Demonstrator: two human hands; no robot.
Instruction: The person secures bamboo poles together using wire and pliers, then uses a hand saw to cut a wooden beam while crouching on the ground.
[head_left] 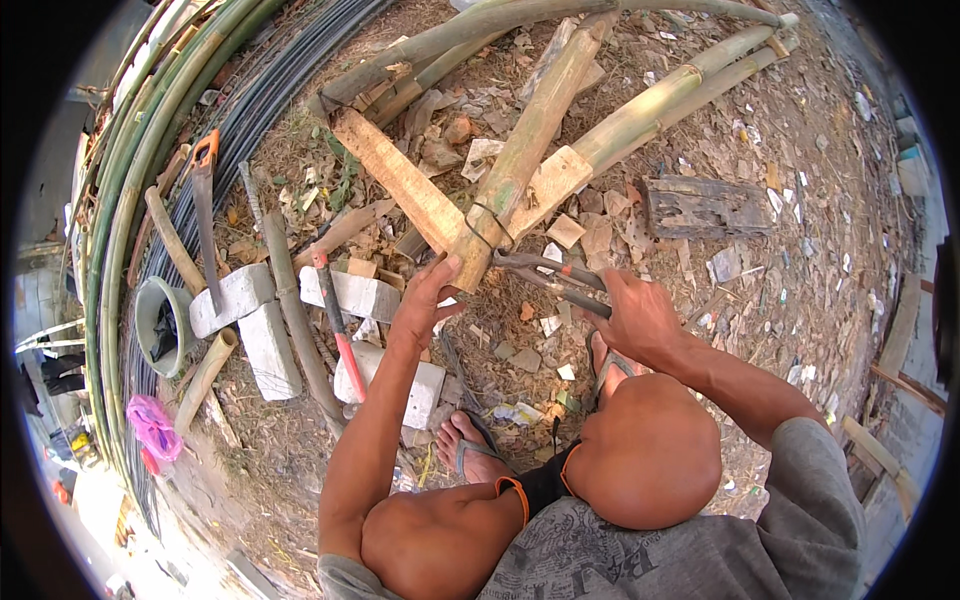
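Bamboo end (478, 255) against left fingers (437, 278)

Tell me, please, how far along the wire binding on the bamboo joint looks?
Done: wire already loops the bamboo pole end. In hand: the left hand steadies the pole while the right hand grips pliers at the wire. Left: the tie's ends, whose finish cannot be made out.
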